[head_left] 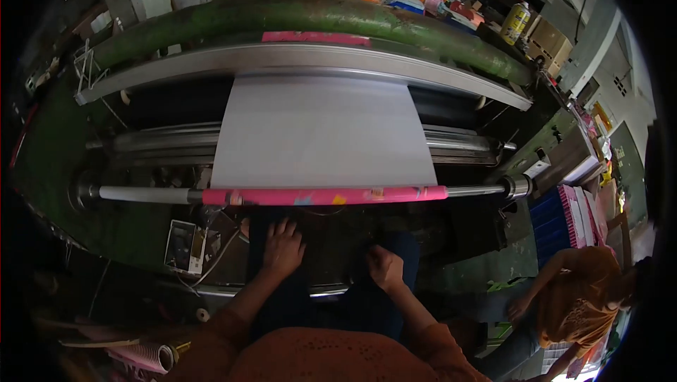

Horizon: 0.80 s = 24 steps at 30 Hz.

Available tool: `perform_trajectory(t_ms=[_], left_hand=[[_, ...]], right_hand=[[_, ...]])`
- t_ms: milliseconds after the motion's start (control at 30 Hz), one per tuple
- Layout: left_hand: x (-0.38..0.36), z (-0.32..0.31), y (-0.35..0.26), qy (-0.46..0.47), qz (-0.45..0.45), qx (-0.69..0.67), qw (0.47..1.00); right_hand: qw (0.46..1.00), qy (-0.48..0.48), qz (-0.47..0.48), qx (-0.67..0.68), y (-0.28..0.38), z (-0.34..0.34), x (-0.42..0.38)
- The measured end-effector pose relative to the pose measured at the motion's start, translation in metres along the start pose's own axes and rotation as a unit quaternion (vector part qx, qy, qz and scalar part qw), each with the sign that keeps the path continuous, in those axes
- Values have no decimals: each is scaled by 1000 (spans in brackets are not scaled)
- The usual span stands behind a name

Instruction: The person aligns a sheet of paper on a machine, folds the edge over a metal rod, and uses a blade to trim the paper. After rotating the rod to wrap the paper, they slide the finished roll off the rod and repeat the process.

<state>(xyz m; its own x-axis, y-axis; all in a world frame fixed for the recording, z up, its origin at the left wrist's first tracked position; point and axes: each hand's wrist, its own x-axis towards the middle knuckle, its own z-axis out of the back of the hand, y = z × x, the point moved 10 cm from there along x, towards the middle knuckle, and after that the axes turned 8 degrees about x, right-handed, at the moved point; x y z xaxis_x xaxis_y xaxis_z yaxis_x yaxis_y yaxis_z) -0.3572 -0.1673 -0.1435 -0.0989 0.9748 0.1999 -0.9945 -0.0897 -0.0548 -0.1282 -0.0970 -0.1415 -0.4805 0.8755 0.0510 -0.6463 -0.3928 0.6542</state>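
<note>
A wide white sheet [324, 132] comes down from under a metal bar and wraps onto a roll with a pink printed surface [324, 196] on a steel shaft. Below the roll, my left hand [284, 248] rests on my left thigh with its fingers spread, holding nothing. My right hand [386, 268] lies by my right knee with its fingers curled in; whether anything is inside them is hidden. Neither hand touches the roll or the sheet.
A long green roller [303, 17] spans the machine behind the metal bar [310, 58]. On the left below the shaft is a small white-framed box [185, 247]. Another person in an orange shirt [578, 297] is at the right. A yellow spray can [515, 22] stands at the back right.
</note>
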Motion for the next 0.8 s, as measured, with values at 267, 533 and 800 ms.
perform_trajectory(t_ms=[267, 533, 800], left_hand=[[1, 5, 1, -11, 1, -18, 1000], [-2, 10, 2, -62, -7, -62, 996], [3, 6, -11, -39, -27, -180, 982]], right_hand=[[999, -2, 32, -10, 5, 0, -2], [989, 124, 33, 76, 50, -2, 26], [940, 124, 297, 110, 308, 7, 150]])
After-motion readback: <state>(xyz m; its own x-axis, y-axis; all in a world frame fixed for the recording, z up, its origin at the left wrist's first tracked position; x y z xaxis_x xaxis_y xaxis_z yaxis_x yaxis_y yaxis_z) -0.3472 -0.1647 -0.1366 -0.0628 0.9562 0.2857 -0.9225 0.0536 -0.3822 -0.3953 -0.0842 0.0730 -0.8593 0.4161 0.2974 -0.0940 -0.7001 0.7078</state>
